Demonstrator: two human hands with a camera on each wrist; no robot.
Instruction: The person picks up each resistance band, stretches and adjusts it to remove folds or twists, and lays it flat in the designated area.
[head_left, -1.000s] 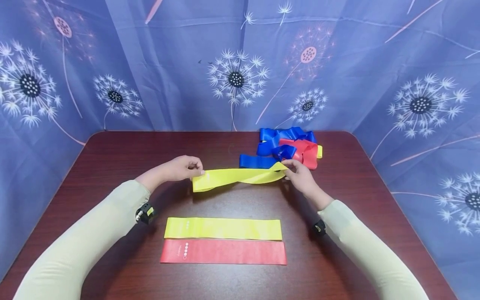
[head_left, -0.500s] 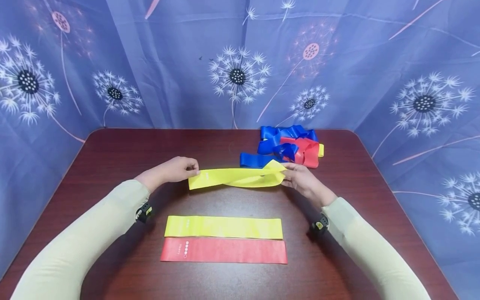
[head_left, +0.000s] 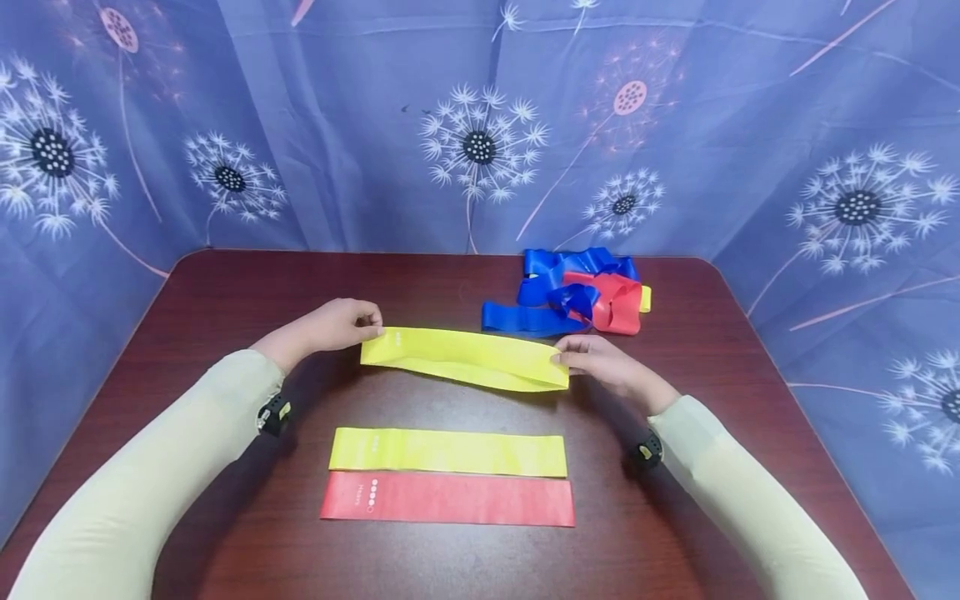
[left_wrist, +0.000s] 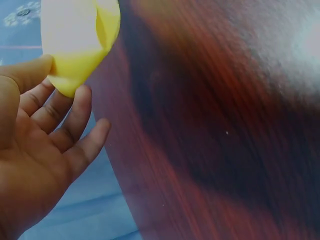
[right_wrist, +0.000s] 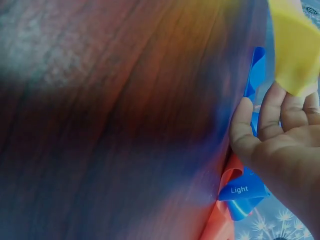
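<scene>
A yellow resistance band stretches lengthwise between both hands, raised over the table, its loop slightly parted along the lower side. My left hand pinches the left end between thumb and fingers; the left wrist view shows the lower fingers of that hand spread. On the other end, my right hand grips with the thumb in front. The right wrist view has the right hand's fingers behind the band. Nearer me, a second yellow band lies flat directly above a flat red band marked with dots.
A loose heap of blue bands and a red band sits at the back right, a yellow end poking out. The dark wooden table meets a blue dandelion-print curtain behind and at both sides.
The twist in the held yellow band has come out and its front face now lies straight. My left hand has moved slightly left and up; the right hand's thumb has come to the front.
</scene>
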